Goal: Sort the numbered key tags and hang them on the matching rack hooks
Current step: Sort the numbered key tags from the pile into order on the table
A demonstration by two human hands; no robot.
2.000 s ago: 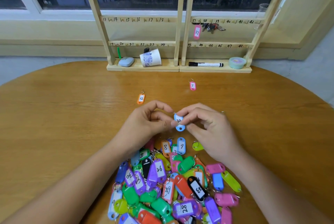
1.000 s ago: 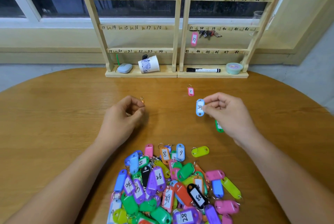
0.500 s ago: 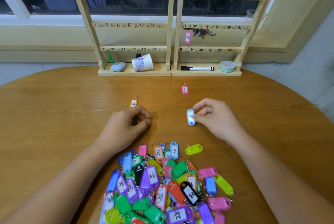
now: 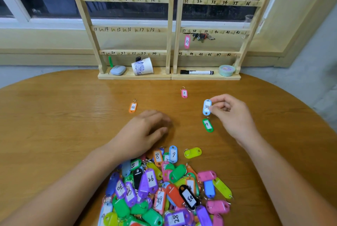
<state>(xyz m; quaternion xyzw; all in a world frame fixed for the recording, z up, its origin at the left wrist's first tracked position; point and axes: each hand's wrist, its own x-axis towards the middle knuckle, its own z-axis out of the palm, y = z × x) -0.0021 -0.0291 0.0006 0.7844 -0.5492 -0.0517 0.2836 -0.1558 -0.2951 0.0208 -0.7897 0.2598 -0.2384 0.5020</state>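
My right hand pinches a light blue key tag just above the table, over a green tag lying flat. My left hand rests palm down on the table with loosely curled fingers and holds nothing. An orange tag marked 12 and a pink tag marked 7 lie apart further back. A pile of several coloured tags sits at the near edge. The wooden rack with numbered hooks stands at the back; a pink tag 37 hangs on it.
On the rack's base lie a tipped paper cup, a pale blue case, a black marker and a round green tub. A bunch of keys hangs near hook 38. The round table ends just behind the rack.
My hands parted from holding the blue tag together. The right hand carried it to the right and further back; the left hand sank onto the table. The green tag came into view beneath.
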